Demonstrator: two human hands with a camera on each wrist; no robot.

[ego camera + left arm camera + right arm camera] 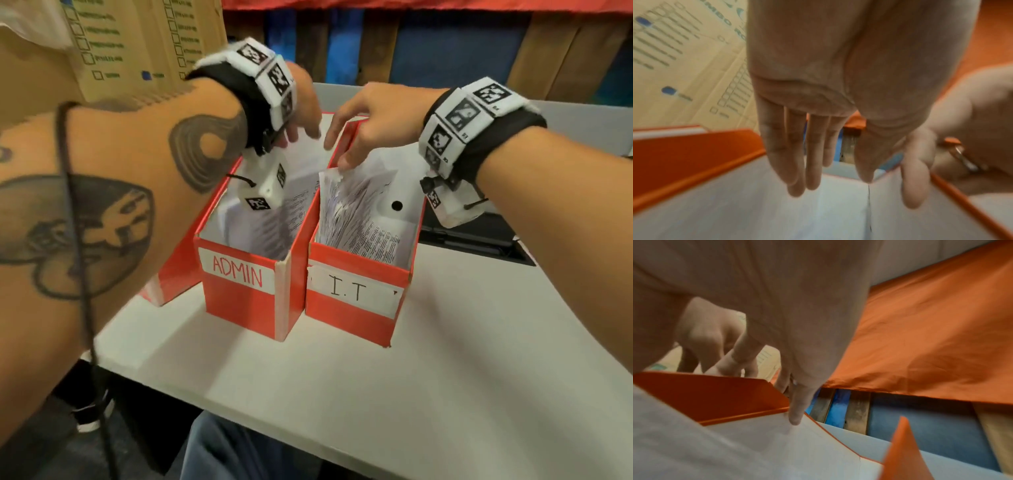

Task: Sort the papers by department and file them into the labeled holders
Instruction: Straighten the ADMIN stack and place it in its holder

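Note:
Two red holders stand side by side on the white table, labeled ADMIN (239, 274) and I.T (352, 298). Printed papers (294, 195) lean inside the ADMIN holder, and a thicker sheaf of papers (349, 212) stands in the I.T holder. My left hand (303, 133) hangs over the ADMIN holder; the left wrist view shows that left hand (830, 183) with straight fingers holding nothing. My right hand (337, 150) is over the I.T holder, its thumb touching the sheaf's top edge. In the right wrist view a straight finger of the right hand (795, 412) touches white paper.
A third red holder (174, 274) stands behind the ADMIN one, mostly hidden by my left forearm. Cardboard boxes (137, 44) rise at the back left. A black recess (472, 240) lies right of the I.T holder. Bare table (411, 377) stretches in front.

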